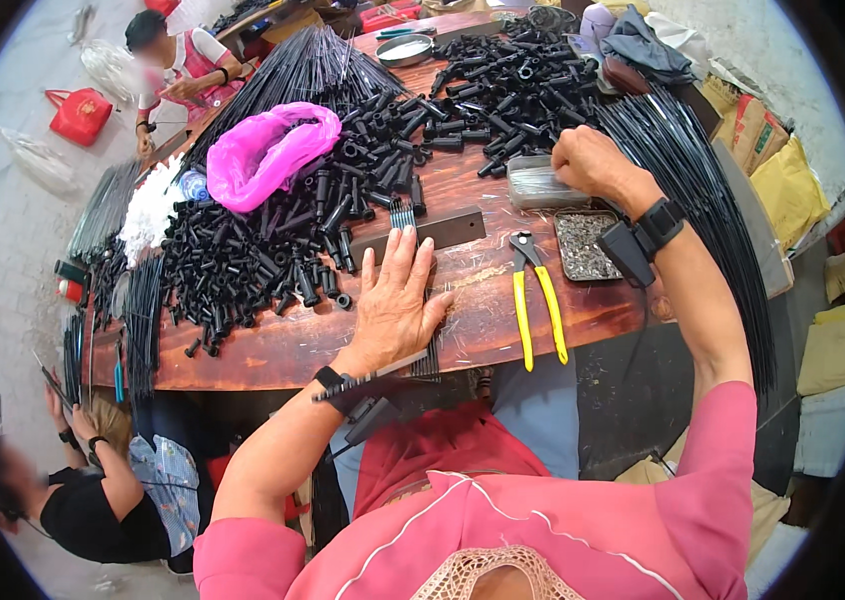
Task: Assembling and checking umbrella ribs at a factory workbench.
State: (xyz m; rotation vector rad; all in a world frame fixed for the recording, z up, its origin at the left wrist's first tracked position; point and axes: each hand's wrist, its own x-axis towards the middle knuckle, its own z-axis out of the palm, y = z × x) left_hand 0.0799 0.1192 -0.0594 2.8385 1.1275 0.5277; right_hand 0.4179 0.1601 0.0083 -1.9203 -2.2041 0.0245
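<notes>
My left hand [395, 298] lies flat, fingers stretched, over a small row of thin dark rods [403, 215] on the wooden table. The rods' other ends show below the palm at the table edge. Beside the fingertips lies a dark flat metal bar [458, 229]. My right hand [601, 166] is closed, fingers curled down at a clear plastic box [539, 184] of thin wire-like pieces; its fingertips are hidden, so what they grip cannot be seen. Between the hands lie yellow-handled pliers [551, 315], and a small tin [562, 252] of tiny metal bits.
Heaps of black tubular parts [233, 260] cover the table's left and far side, with a pink plastic bag [271, 160] on top. Long black rods [693, 200] lie along the right edge. One person [188, 60] works at far left, another [108, 510] at near left.
</notes>
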